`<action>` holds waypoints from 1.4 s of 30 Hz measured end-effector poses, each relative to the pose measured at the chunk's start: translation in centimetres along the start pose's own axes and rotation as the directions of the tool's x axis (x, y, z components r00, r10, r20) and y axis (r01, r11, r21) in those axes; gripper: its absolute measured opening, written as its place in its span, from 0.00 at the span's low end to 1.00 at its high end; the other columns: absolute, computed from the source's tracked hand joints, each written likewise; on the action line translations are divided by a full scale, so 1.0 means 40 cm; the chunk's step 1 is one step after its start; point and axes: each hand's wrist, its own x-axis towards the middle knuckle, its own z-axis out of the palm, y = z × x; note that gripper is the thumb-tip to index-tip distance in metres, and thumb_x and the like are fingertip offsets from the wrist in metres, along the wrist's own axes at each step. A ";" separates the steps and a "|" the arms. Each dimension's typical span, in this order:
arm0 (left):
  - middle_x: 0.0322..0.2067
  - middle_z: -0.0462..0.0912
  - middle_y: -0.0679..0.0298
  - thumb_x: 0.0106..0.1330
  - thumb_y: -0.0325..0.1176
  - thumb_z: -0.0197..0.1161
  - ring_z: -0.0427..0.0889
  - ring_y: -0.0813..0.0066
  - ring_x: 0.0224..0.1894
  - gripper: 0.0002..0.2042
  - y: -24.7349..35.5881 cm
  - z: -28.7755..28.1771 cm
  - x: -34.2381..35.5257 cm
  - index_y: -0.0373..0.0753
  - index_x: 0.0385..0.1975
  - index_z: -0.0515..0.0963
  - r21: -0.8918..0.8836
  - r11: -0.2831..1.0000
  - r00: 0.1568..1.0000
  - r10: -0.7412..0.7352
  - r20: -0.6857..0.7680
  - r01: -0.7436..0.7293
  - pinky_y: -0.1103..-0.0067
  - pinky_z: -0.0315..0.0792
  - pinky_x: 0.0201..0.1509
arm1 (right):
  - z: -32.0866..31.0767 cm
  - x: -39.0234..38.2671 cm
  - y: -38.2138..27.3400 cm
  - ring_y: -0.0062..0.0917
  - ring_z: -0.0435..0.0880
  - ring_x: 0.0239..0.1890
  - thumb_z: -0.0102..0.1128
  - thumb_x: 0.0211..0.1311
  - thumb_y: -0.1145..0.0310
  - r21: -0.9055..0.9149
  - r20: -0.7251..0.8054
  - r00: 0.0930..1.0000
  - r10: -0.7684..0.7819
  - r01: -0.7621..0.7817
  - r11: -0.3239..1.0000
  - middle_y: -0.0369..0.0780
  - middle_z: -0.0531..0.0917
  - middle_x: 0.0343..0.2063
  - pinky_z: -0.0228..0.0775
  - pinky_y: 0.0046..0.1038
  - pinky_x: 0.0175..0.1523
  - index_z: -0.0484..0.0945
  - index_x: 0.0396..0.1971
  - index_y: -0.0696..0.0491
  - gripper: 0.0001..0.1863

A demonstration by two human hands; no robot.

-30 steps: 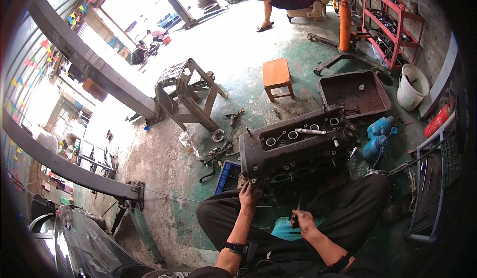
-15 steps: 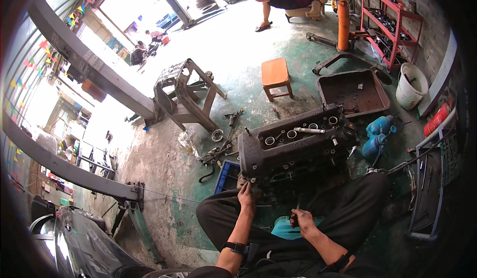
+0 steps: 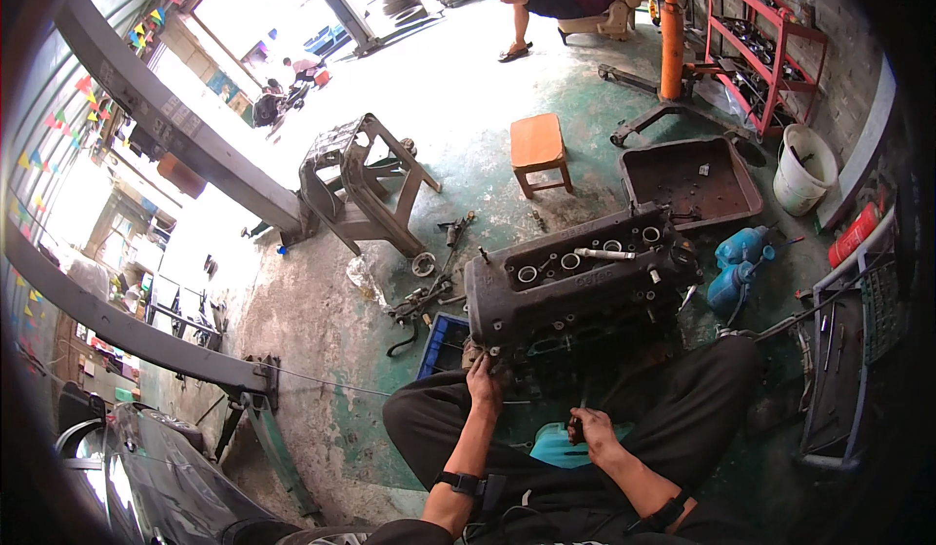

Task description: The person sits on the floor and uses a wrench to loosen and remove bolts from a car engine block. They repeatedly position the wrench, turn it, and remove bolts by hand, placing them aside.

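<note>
A dark, greasy engine block (image 3: 575,296) with its valve cover on stands on the floor in front of my bent legs. My left hand (image 3: 484,389) reaches to its lower left corner, fingers pinched together there. What they hold, if anything, is too small to make out. Closer to me, my right hand (image 3: 597,435) is closed around a dark-handled tool (image 3: 576,431) with a thin shaft pointing up toward the engine; its exact kind is unclear. Below that hand lies a turquoise plastic container (image 3: 556,447). A pale metal tube (image 3: 604,254) rests across the top of the engine.
A blue crate (image 3: 444,342) touches the engine's left side. Loose parts and a plastic stool (image 3: 366,184) lie beyond it. Behind are an orange stool (image 3: 538,143) and a brown tray (image 3: 692,182). Blue bottles (image 3: 733,287) and a tool tray (image 3: 834,369) are rightward. Someone sits far back.
Both hands keep their places and grips. The whole view has shifted very slightly; nothing else has visibly moved.
</note>
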 end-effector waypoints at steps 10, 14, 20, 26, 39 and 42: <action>0.40 0.77 0.62 0.64 0.39 0.52 0.77 0.70 0.37 0.17 -0.002 0.010 0.001 0.33 0.47 0.71 0.043 0.994 0.982 -0.090 -0.168 0.099 0.76 0.73 0.38 | 0.004 -0.002 -0.002 0.25 0.66 0.17 0.49 0.60 0.67 -0.047 -0.007 1.000 0.015 -0.015 0.999 0.38 0.69 0.14 0.59 0.32 0.26 0.66 0.18 0.56 0.13; 0.43 0.75 0.62 0.63 0.46 0.54 0.76 0.66 0.40 0.21 0.004 0.033 -0.017 0.35 0.48 0.70 0.112 0.985 0.977 -0.107 -0.187 0.130 0.72 0.71 0.38 | 0.003 0.002 -0.003 0.26 0.69 0.16 0.51 0.58 0.66 -0.034 -0.005 1.000 0.004 -0.004 0.999 0.40 0.70 0.13 0.61 0.30 0.24 0.68 0.18 0.57 0.13; 0.36 0.77 0.65 0.62 0.38 0.54 0.76 0.72 0.37 0.15 -0.005 0.018 -0.026 0.33 0.43 0.73 0.389 0.920 0.968 0.062 -0.242 0.038 0.77 0.70 0.41 | 0.005 0.016 0.011 0.24 0.69 0.14 0.50 0.57 0.62 -0.093 0.016 0.995 -0.103 0.104 0.990 0.38 0.70 0.11 0.60 0.27 0.22 0.69 0.14 0.54 0.15; 0.41 0.75 0.60 0.61 0.30 0.56 0.75 0.66 0.43 0.14 0.007 -0.009 -0.043 0.35 0.46 0.70 0.109 0.985 0.981 -0.117 -0.154 0.135 0.71 0.73 0.44 | 0.005 0.000 -0.001 0.22 0.66 0.15 0.50 0.59 0.66 -0.049 0.029 1.000 -0.011 0.012 0.999 0.37 0.69 0.13 0.58 0.25 0.23 0.67 0.19 0.56 0.12; 0.37 0.77 0.58 0.63 0.31 0.56 0.78 0.68 0.39 0.15 0.058 0.050 -0.088 0.32 0.47 0.70 0.149 0.977 0.967 -0.118 -0.227 0.154 0.75 0.76 0.39 | 0.030 -0.019 -0.027 0.23 0.67 0.15 0.49 0.60 0.64 -0.089 0.017 0.999 0.031 -0.029 0.996 0.37 0.70 0.12 0.59 0.26 0.23 0.68 0.17 0.55 0.14; 0.34 0.79 0.61 0.60 0.29 0.59 0.79 0.73 0.34 0.12 0.094 0.095 -0.105 0.31 0.42 0.73 0.371 0.929 0.990 0.062 -0.125 -0.011 0.80 0.74 0.34 | 0.029 -0.018 -0.030 0.22 0.67 0.16 0.49 0.60 0.65 -0.076 0.030 0.999 0.045 -0.042 0.996 0.37 0.70 0.13 0.59 0.26 0.23 0.69 0.20 0.56 0.12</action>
